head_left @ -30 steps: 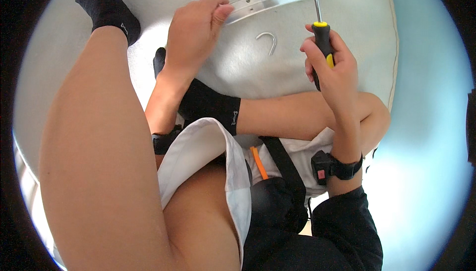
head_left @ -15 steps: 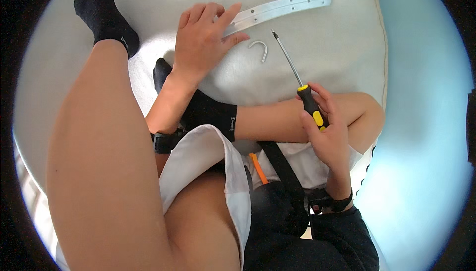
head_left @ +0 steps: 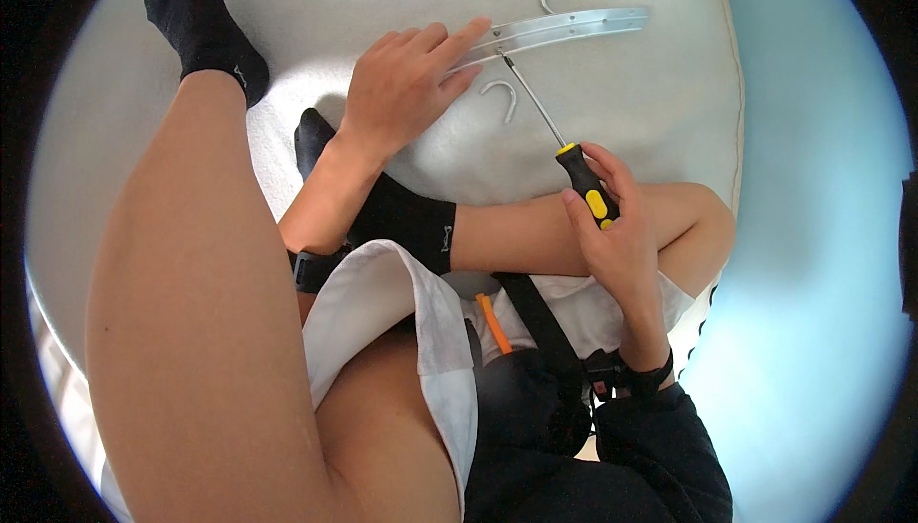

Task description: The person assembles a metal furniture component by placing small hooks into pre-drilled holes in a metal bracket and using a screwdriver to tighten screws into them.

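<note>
head view: left hand [head_left: 406, 93] flat, fingers spread on white metal strip [head_left: 564, 26] lying on cream cushion [head_left: 631, 112]; right hand [head_left: 612, 236] clenched round black-yellow screwdriver [head_left: 564, 155], tip touching strip; loose hook [head_left: 502, 95] beside.

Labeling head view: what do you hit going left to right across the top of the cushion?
Black sock → left hand → loose metal hook → screwdriver → right hand → cushion's right edge.
</note>
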